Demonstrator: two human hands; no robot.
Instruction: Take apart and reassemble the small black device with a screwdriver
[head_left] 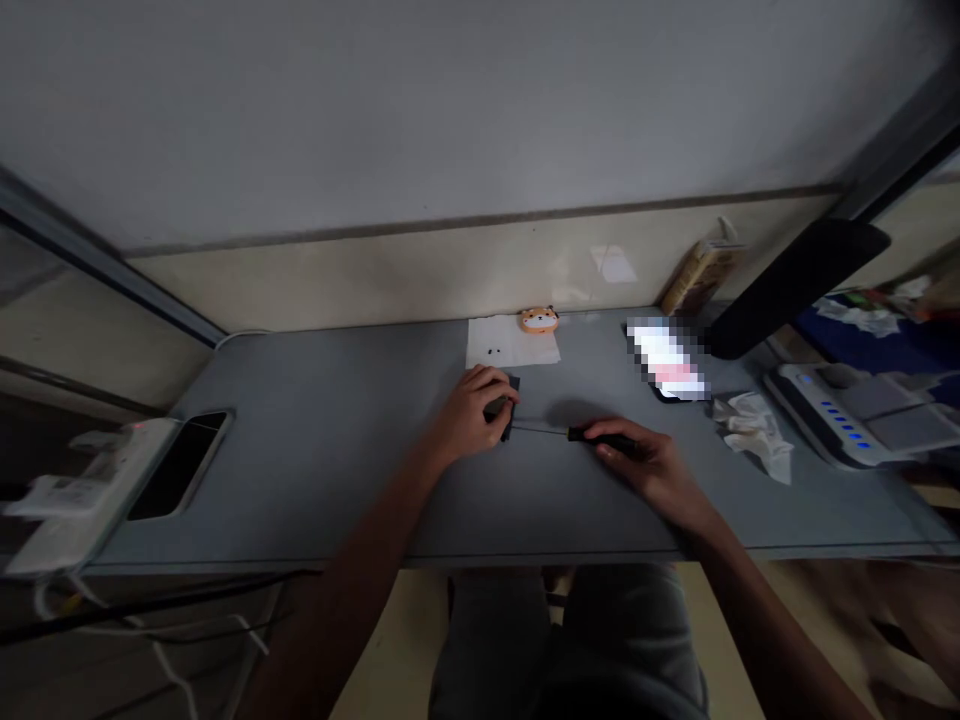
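Observation:
My left hand (480, 412) is closed around a small dark flat object (511, 384) near the middle of the desk; its kind is not clear, as my fingers cover most of it. My right hand (645, 458) grips the black handle of a screwdriver (576, 434). The thin shaft points left, and its tip reaches the edge of the dark object. Just behind my left hand lies a white sheet of paper (504, 338) with a few tiny dark pieces (493, 351) on it, possibly screws. An orange case with an animal face (539, 319) rests on the paper's right corner.
A lit phone (667, 365) and crumpled tissue (754, 432) lie to the right, beside a white power strip (817, 415). A black cylinder (795, 290) leans near a carton (701, 277). At left are a dark-screened phone (180, 465) and a white power strip (112, 490) with cables.

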